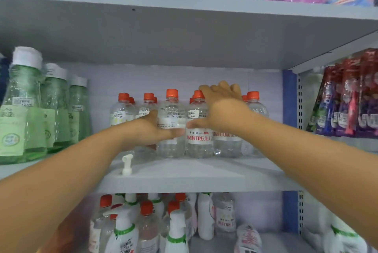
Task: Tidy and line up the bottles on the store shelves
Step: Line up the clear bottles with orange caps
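While your left hand (151, 130) wraps the clear, ribbed orange-capped bottle (171, 123) mid-row on the grey metal shelf (184, 179), your right hand (223, 109) lies spread, fingers wide, over its neighbouring bottles (199, 127).

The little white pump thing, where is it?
In the head view, the white pump top sits alone on the middle shelf, near its front edge, left of centre, just below the left hand and in front of the orange-capped bottles.
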